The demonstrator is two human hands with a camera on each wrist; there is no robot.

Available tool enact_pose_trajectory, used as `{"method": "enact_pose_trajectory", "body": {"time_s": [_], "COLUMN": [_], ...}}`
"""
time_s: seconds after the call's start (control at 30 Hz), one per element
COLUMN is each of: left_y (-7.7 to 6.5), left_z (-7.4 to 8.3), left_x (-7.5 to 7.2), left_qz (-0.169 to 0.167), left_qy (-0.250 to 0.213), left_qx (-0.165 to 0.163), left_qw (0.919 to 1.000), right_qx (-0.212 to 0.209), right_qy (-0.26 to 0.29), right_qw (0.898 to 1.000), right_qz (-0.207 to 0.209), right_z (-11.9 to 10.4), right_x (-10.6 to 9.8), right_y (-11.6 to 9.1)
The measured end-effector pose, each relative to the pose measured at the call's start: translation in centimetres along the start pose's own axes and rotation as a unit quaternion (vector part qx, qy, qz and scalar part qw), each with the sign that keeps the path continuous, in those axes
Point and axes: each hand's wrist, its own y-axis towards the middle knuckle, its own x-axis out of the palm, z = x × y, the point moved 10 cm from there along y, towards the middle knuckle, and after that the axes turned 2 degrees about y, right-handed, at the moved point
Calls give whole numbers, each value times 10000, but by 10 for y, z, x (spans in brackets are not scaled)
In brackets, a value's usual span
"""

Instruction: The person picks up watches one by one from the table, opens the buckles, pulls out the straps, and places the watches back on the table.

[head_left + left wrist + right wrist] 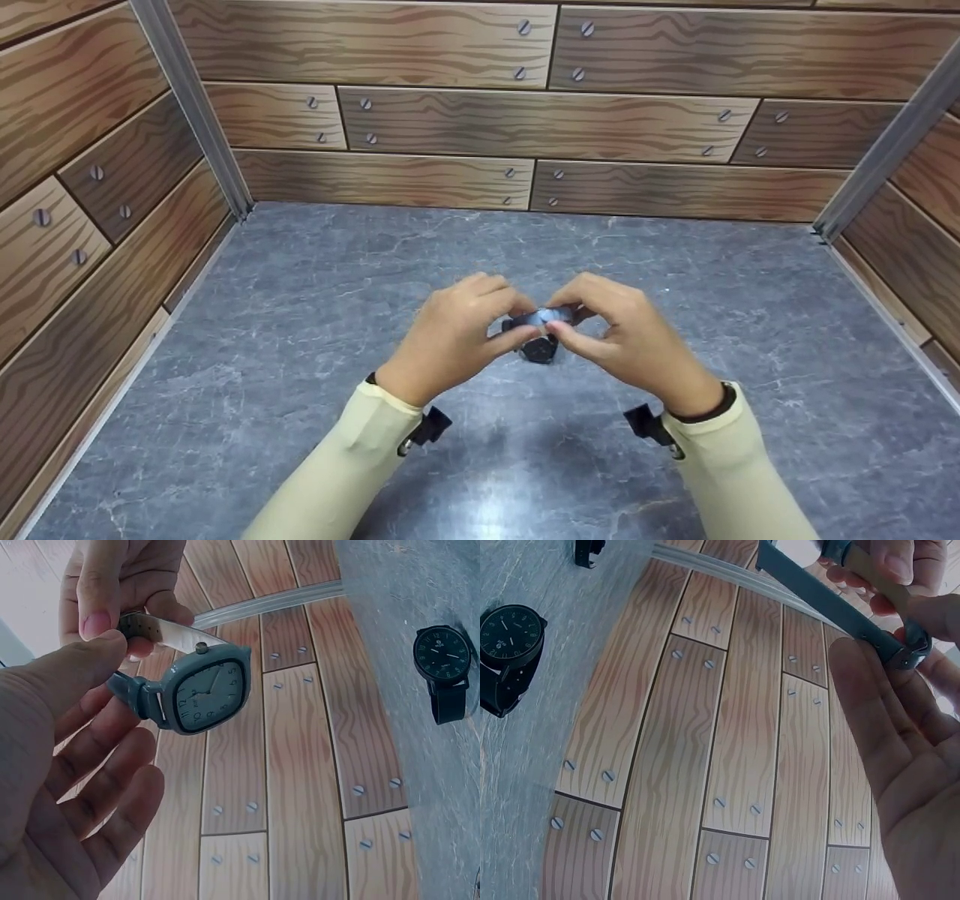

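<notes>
A blue wristwatch (545, 316) with a rounded-square dial is held above the table between my two hands. My left hand (461, 330) pinches its strap between thumb and fingers, the other fingers loosely bent in the left wrist view. From the other side, my right hand (630, 337) pinches the strap near the buckle end (909, 652). The strap is bent into a loop, its pale inner side (176, 634) showing. Below the hands, a black round-dial watch (442, 652) lies face up on the table, partly hidden in the head view.
The grey marbled table (337, 247) is walled by wood-patterned panels (547, 124) with metal corner posts (195, 105). A small dark strap-like piece (587, 551) shows at the top of the right wrist view. Black wrist cameras (431, 426) sit on both sleeves.
</notes>
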Motion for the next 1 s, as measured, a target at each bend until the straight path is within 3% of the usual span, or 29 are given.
{"method": "enact_pose_trajectory", "body": {"time_s": [0.27, 0.63, 0.8, 1.0], "left_y": [1, -2, -3, -7], "left_z": [-1, -10, -15, -23], "left_x": [-4, -1, 9, 27], "left_qz": [252, 22, -457, -1330], "left_qy": [-43, -344, -509, -840], "left_qx": [-12, -548, -916, -1503], "left_qw": [9997, 9979, 9934, 9760], "right_qx": [420, 688, 727, 696], "right_qy": [-86, 25, 8, -20], "right_qw": [9987, 9961, 9960, 9965], "right_qz": [264, 555, 528, 456], "right_z": [8, 13, 14, 16], "right_x": [-8, -14, -14, -11], "right_y": [-2, -3, -3, -3]}}
